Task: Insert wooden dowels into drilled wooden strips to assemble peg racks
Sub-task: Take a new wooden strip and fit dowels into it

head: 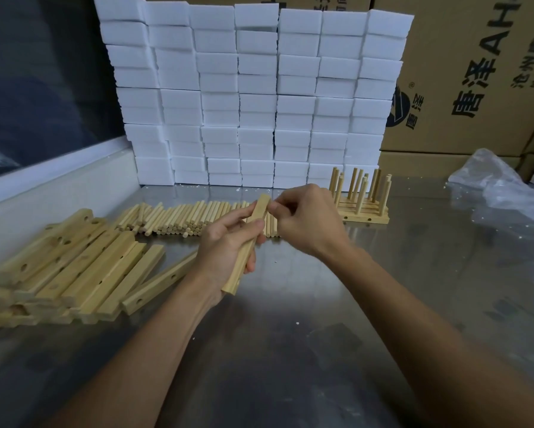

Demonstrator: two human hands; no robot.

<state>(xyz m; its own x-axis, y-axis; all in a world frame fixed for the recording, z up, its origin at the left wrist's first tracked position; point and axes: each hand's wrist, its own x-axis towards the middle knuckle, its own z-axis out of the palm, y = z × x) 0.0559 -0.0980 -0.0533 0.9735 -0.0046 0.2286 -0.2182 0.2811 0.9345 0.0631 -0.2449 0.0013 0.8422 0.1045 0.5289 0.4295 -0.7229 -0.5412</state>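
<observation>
My left hand (pixel 225 242) grips a drilled wooden strip (pixel 247 251) held above the steel table, its far end tilted up. My right hand (pixel 305 220) is at that far end with curled fingers; dowels (pixel 270 225) show beneath it, and I cannot tell whether it holds them. A row of loose dowels (pixel 179 217) lies on the table behind my hands. A heap of drilled strips (pixel 74 267) lies at the left. Finished peg racks (pixel 363 199) with upright dowels stand stacked at the back right.
A wall of white foam blocks (pixel 253 94) stands at the back. Cardboard boxes (pixel 463 72) rise at the right, with crumpled clear plastic (pixel 500 186) in front of them. A raised white ledge (pixel 55 186) bounds the steel table (pixel 290 335) on the left.
</observation>
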